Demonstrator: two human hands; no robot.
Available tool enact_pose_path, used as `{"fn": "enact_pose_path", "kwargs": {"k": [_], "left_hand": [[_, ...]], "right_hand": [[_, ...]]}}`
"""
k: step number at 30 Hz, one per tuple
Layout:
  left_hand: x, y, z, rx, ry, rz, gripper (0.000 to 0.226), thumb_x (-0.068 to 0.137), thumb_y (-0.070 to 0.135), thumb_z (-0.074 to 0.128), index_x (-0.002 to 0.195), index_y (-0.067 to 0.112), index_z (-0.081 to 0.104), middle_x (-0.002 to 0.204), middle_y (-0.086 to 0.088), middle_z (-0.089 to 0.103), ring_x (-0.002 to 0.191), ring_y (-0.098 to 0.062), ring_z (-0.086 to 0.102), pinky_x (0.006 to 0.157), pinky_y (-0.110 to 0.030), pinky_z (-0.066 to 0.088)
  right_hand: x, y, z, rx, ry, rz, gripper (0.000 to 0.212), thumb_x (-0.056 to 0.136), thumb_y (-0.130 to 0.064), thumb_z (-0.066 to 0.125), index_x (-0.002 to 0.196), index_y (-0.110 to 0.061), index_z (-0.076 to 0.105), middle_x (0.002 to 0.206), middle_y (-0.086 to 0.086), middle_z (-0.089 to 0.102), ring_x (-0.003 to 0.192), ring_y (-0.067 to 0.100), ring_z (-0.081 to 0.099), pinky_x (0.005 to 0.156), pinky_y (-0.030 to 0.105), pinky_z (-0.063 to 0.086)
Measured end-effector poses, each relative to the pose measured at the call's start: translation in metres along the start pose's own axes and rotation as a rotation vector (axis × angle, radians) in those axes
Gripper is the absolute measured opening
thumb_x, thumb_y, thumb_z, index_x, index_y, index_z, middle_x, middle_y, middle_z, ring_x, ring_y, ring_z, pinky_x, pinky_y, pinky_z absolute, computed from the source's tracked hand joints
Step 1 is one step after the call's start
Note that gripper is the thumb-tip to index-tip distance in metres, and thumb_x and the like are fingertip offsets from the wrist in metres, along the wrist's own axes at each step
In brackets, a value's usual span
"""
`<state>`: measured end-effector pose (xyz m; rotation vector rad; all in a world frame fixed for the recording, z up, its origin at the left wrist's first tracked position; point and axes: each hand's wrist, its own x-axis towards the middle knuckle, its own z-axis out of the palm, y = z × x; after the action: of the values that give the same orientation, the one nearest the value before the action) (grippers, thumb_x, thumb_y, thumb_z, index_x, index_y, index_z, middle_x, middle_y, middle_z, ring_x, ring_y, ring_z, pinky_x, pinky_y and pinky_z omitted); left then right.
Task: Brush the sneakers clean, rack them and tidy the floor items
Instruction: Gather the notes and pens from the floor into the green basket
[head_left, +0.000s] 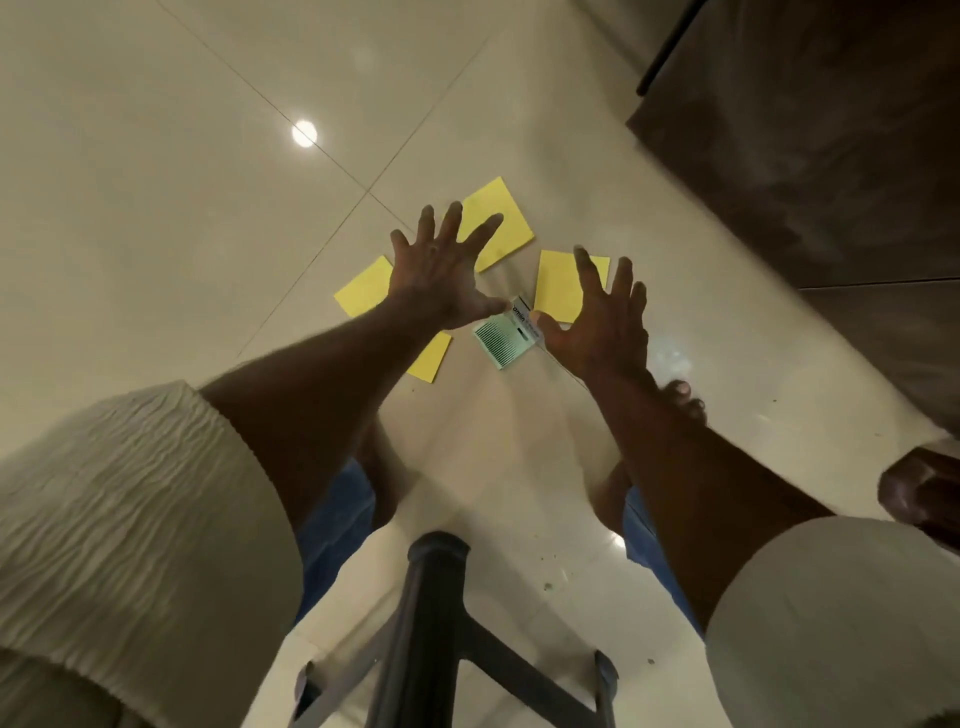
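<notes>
- Nearest me, a dark metal stand (436, 623) rises between my knees. Specks of dirt (548, 586) lie on the glossy tiled floor (156, 156) beside it.
- No sneakers, brush or rack are in view, so I judge the step in hand to be tidying the floor items.
- My left hand (441, 275) hangs over the papers with its fingers (451, 223) spread wide apart, holding nothing.
- My right hand (602, 322) is the same, splayed and empty. Its thumb is close to a green striped card (501, 340), which lies on the floor between my hands.
- I cannot tell whether either palm touches anything.
- Four yellow sheets ring the card: one near my left forearm (431, 358), one left of my left hand (363, 291), one under my right fingertips (558, 291), and one farthest out (501, 223).
- Next, I think, comes sweeping the sheets and card together. They lie flat on slick tile, so I expect to slide them into a pile before pinching an edge.
- Farthest off, a dark cabinet (805, 156) fills the right corner.
</notes>
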<state>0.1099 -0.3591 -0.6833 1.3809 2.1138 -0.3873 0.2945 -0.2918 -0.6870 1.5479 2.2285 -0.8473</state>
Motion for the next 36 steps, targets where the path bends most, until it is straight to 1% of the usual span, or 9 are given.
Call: {"fn": "enact_pose_path", "kwargs": {"k": [7,12,16,20,25,27,30,34,36], "left_hand": [[0.039,0.007,0.034,-0.124,-0.052,-0.041,0.101,0.082,0.072,0.06,0.159,0.038,0.005,0.167,-0.011,0.005,0.153,-0.041,0.003,0.112,-0.063,0.027],[0.068,0.008,0.04,-0.175,-0.019,-0.084,0.098,0.084,0.057,0.067,0.159,0.037,0.008,0.166,-0.012,0.003,0.152,-0.043,-0.001,0.112,-0.064,0.028],[0.085,0.01,0.044,-0.209,-0.027,-0.097,0.098,0.082,0.049,0.071,0.158,0.037,0.011,0.165,-0.012,0.003,0.152,-0.042,0.002,0.11,-0.063,0.031],[0.089,0.012,0.055,-0.176,0.003,-0.098,0.098,0.079,0.05,0.072,0.157,0.036,0.015,0.165,-0.015,0.003,0.149,-0.043,0.008,0.107,-0.059,0.036],[0.092,0.016,0.054,-0.172,0.093,-0.119,0.096,0.074,0.052,0.076,0.153,0.031,0.025,0.154,-0.017,0.023,0.135,-0.04,0.031,0.098,-0.05,0.043],[0.09,0.018,0.053,-0.157,0.111,-0.141,0.098,0.071,0.05,0.079,0.151,0.029,0.027,0.145,-0.016,0.032,0.131,-0.038,0.035,0.097,-0.048,0.043],[0.085,0.017,0.055,-0.198,0.105,-0.167,0.098,0.068,0.053,0.08,0.148,0.026,0.03,0.139,-0.015,0.035,0.128,-0.036,0.036,0.097,-0.046,0.043],[0.086,0.011,0.052,-0.305,0.106,-0.142,0.076,0.07,0.039,0.08,0.135,0.019,0.046,0.135,-0.013,0.036,0.121,-0.033,0.042,0.092,-0.044,0.051],[0.088,0.008,0.052,-0.394,0.101,-0.164,0.062,0.071,0.034,0.08,0.125,0.017,0.055,0.135,-0.011,0.036,0.121,-0.031,0.044,0.088,-0.037,0.048]], "right_hand": [[0.034,-0.002,0.039,0.05,-0.005,0.093,0.086,0.083,-0.049,0.066,0.151,-0.034,0.017,0.155,0.017,0.015,0.138,0.043,0.023,0.094,0.059,0.047],[0.052,-0.001,0.055,0.072,0.069,0.17,0.083,0.083,-0.048,0.067,0.15,-0.032,0.022,0.154,0.016,0.016,0.135,0.04,0.027,0.092,0.054,0.048],[0.068,-0.003,0.06,0.065,0.052,0.231,0.087,0.08,-0.053,0.068,0.15,-0.033,0.019,0.154,0.018,0.015,0.135,0.041,0.027,0.094,0.056,0.047],[0.076,-0.003,0.065,0.03,0.048,0.265,0.09,0.076,-0.05,0.074,0.147,-0.033,0.022,0.148,0.018,0.02,0.127,0.039,0.032,0.089,0.054,0.05],[0.08,-0.003,0.067,0.06,0.061,0.298,0.097,0.065,-0.052,0.081,0.142,-0.03,0.028,0.139,0.017,0.027,0.121,0.037,0.036,0.086,0.053,0.051],[0.082,-0.004,0.067,0.091,0.074,0.316,0.099,0.059,-0.053,0.082,0.14,-0.028,0.03,0.137,0.016,0.027,0.118,0.036,0.036,0.083,0.052,0.052],[0.081,-0.006,0.067,0.095,0.097,0.317,0.096,0.057,-0.055,0.081,0.135,-0.026,0.033,0.135,0.016,0.028,0.116,0.036,0.037,0.081,0.051,0.053],[0.082,-0.009,0.066,0.099,0.103,0.332,0.087,0.059,-0.05,0.079,0.13,-0.024,0.037,0.135,0.014,0.027,0.115,0.036,0.039,0.082,0.052,0.052],[0.083,-0.008,0.065,0.105,0.083,0.324,0.086,0.06,-0.05,0.078,0.13,-0.024,0.037,0.139,0.014,0.026,0.117,0.035,0.039,0.084,0.052,0.051]]}}
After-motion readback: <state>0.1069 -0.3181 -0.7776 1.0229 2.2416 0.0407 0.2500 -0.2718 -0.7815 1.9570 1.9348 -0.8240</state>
